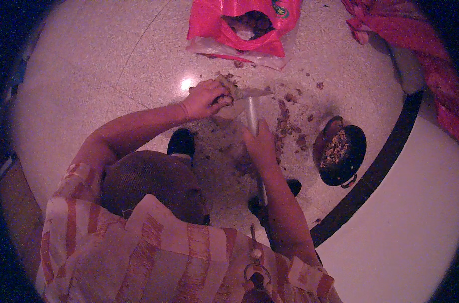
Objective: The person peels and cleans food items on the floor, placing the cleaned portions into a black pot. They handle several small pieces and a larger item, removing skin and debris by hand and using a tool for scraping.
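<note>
My left hand (210, 99) grips a pale, rough lump (225, 84) low over the floor; what it is cannot be told. My right hand (259, 146) is closed on a pale, tube-like handle (252, 117), whose shaft also shows along my forearm. A flat, pointed piece (254, 92), perhaps a blade, lies between the lump and the top of the handle. Dark fragments (290, 98) are scattered over the floor just right of my hands.
A dark two-handled pan (350, 151) holding small chopped bits stands at the right. A red plastic bag (244, 43) lies open ahead. Red cloth or plastic (415, 30) is at the upper right, and a dark curved edge (377, 174) borders a white surface (400, 219).
</note>
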{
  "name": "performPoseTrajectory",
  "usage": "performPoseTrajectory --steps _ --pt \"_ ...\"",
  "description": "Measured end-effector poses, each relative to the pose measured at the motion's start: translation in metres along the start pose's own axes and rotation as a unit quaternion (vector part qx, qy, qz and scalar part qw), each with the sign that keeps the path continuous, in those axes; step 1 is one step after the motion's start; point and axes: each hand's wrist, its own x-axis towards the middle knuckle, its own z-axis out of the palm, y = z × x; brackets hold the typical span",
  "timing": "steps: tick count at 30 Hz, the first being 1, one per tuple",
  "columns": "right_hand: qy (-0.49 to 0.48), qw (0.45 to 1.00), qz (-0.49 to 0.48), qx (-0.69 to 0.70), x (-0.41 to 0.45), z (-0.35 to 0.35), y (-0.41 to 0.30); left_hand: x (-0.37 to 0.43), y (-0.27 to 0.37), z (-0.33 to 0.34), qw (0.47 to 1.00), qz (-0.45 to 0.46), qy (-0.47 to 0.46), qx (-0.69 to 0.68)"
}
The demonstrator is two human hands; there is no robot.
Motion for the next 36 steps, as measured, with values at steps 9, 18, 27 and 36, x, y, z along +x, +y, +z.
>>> performPoseTrajectory --steps 9,18,27,36 --pt "-0.058 0.995 -0.051 -0.062 0.003 0.011 -0.016 0.002 -0.012 0.01 0.997 -0.053 0.01 0.058" --pt "-0.038 0.997 0.02 -0.071 0.001 0.014 0.004 0.003 -0.002 0.008 0.995 -0.061 -0.017 0.071" --pt "-0.037 0.998 -0.045 -0.02 0.004 0.016 -0.002 0.007 -0.017 0.02 0.997 -0.025 0.042 0.062" --pt "-0.076 0.991 0.002 -0.106 0.005 0.008 -0.009 0.01 -0.009 0.015 0.995 -0.047 0.051 0.07"
